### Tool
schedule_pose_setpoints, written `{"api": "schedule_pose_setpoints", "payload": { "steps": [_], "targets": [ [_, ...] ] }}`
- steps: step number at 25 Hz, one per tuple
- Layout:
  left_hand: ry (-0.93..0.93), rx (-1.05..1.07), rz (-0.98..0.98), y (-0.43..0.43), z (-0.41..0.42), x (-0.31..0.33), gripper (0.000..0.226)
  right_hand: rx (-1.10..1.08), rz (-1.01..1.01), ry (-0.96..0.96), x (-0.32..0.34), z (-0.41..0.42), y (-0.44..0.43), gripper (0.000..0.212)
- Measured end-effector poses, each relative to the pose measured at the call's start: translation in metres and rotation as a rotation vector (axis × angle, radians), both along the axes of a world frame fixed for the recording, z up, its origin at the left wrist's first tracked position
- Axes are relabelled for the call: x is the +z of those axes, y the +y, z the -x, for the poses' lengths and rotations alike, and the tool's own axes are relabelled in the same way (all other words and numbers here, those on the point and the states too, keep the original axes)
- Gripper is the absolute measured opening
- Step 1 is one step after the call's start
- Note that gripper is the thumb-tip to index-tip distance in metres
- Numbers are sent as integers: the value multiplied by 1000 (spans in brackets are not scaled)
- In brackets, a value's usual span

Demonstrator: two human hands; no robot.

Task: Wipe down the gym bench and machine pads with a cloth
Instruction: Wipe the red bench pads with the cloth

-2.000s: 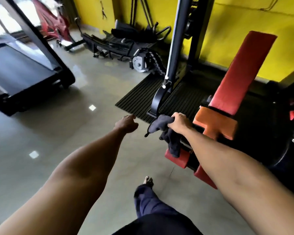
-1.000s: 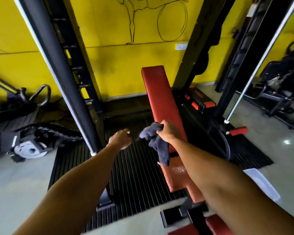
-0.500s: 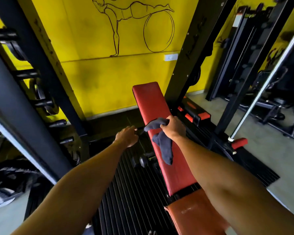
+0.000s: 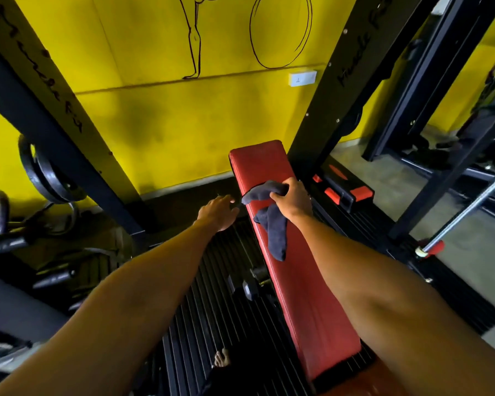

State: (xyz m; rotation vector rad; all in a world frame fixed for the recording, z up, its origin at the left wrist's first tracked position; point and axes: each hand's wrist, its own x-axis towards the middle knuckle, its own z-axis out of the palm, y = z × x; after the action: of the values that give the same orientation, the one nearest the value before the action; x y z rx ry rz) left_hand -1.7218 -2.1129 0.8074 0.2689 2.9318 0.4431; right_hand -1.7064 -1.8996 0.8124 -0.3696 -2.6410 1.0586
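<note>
Holding: my right hand (image 4: 290, 200) is closed around a dark grey cloth (image 4: 270, 217), one bunched end gripped in the fist, the loose tail draping down onto the pad.
Task surface: the red bench back pad (image 4: 295, 284) lies directly under the cloth; I read the cloth as touching it near the pad's far third.
Long axis: the pad runs from its far end by the yellow wall (image 4: 169, 124) back toward me, leaning slightly rightward as it nears.
Direction from grip: a short strip of pad lies beyond my right hand; most of it lies nearer, under my right forearm.
Nearer hand: the right, over the pad; my left hand (image 4: 217, 212) hovers off the pad's left edge above the black ribbed mat (image 4: 212, 310), fingers loosely spread, holding nothing.
Judged next stroke: I expect to push to the far end, then drag back along the long axis.
</note>
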Motion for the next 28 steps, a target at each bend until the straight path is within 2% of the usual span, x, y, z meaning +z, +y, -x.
{"api": "schedule_pose_setpoints", "payload": {
  "steps": [6, 9, 12, 16, 21, 22, 25, 28],
  "targets": [
    [-21, -11, -3, -10, 112, -16, 48, -51, 153, 19, -16, 106, -13, 47],
    [-35, -30, -30, -10, 149, -24, 48, -138, 280, 99, -30, 142, -20, 48],
    [-24, -26, -67, -6, 182, -27, 47, -125, 332, 182, -35, 174, -27, 49],
    [51, -7, -136, -1, 229, -30, 48, -85, 280, 254, -36, 224, -42, 51],
    [20, 25, -175, 11, 285, -39, 51, -88, 180, 272, -63, 280, -37, 34],
    [16, 13, -188, 14, 292, -41, 51, -99, 110, 261, -72, 287, -37, 38],
    [16, -26, -225, 21, 312, -50, 61, -163, -180, 127, -97, 300, -46, 70],
    [34, -31, -232, 25, 324, -60, 60, -160, -244, 69, -102, 310, -57, 84]
  ]
}}
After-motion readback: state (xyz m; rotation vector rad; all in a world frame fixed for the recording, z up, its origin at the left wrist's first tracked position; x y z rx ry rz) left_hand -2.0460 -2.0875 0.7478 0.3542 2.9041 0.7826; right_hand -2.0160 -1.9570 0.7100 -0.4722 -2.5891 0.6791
